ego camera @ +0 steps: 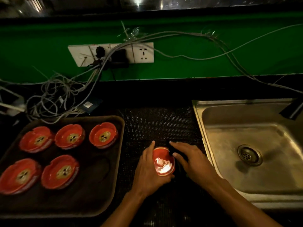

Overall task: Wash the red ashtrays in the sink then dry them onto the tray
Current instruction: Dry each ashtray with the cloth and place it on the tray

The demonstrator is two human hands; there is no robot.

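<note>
Head view: six red ashtrays (69,136), one tray (114,185).

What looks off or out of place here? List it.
A tangle of loose grey cables sprawls on the counter behind the tray, hanging from a wall socket strip not far from the sink. The ashtrays on the tray sit upright and unbroken.
</note>
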